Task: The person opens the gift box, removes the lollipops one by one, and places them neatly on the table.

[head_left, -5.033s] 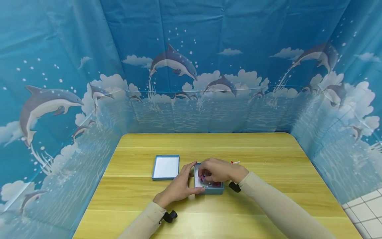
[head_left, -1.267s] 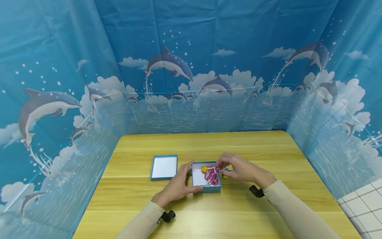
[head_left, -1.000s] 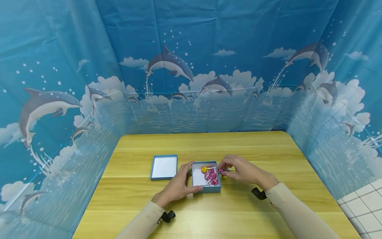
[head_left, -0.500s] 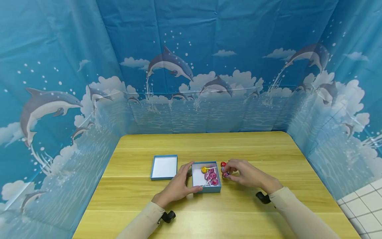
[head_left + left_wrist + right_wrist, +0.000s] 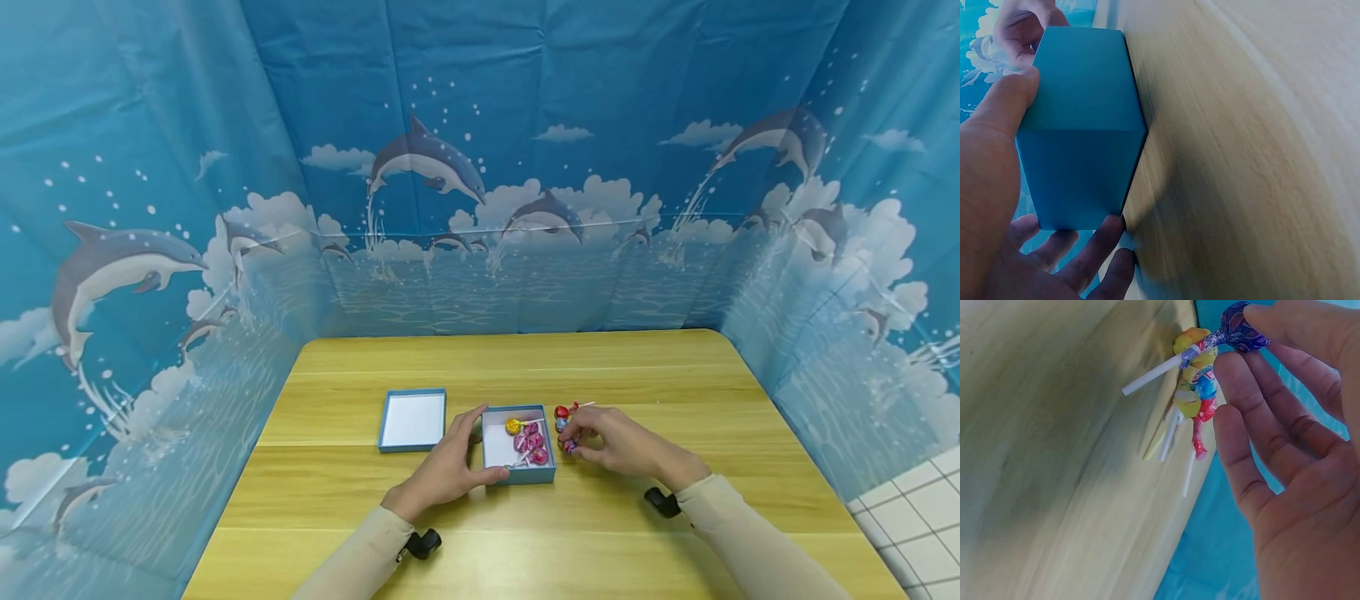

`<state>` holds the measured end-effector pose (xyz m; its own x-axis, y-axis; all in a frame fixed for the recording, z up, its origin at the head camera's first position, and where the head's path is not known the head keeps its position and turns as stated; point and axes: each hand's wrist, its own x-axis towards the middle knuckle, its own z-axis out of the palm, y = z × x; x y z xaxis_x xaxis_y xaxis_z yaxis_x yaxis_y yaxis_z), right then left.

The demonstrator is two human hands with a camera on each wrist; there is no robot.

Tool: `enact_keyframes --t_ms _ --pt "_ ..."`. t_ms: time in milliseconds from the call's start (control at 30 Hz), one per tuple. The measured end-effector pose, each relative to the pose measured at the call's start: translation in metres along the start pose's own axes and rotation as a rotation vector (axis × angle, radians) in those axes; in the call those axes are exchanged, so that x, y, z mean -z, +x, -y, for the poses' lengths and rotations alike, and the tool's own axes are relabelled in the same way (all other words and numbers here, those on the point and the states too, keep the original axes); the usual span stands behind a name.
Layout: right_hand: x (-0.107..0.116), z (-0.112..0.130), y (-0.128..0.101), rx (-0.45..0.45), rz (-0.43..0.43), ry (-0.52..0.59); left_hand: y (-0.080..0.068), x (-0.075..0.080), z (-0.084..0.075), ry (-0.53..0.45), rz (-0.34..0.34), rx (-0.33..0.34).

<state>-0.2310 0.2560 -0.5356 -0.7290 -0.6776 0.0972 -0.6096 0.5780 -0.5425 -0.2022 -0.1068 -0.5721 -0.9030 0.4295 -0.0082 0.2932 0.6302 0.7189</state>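
Hands at the box: one grips it, one pinches a lollipop.

Left hand [image 5: 444, 468] is wrapped round the near left corner of the open blue box [image 5: 495, 446], thumb along one wall and fingers along the other, near the middle of the surface [image 5: 525, 533]. Right hand [image 5: 618, 442] is held just beside the box's right wall, a purple-wrapped lollipop [image 5: 1242, 332] pinched at its head between thumb and fingertip, stick pointing away. A small cluster of loose lollipops [image 5: 1194, 400] is seen on the surface just beside that hand. Pink and yellow lollipops [image 5: 528, 440] are lying inside the box. The box lid [image 5: 414, 419] is lying face up to the left of the box.
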Motion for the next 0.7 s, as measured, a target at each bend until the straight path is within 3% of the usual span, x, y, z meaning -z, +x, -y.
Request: enact_keyframes --t_ms 233,500,700 --pt "-0.006 -0.004 -0.001 0.031 -0.008 -0.025 0.0 0.0 0.001 -0.003 0.002 -0.003" --pt "-0.008 -0.005 -0.002 -0.039 0.03 0.006 0.0 0.001 0.0 -0.011 0.003 -0.01" --pt "-0.012 -0.005 -0.001 -0.036 0.038 -0.004 0.0 0.0 0.001 -0.009 0.002 -0.012"
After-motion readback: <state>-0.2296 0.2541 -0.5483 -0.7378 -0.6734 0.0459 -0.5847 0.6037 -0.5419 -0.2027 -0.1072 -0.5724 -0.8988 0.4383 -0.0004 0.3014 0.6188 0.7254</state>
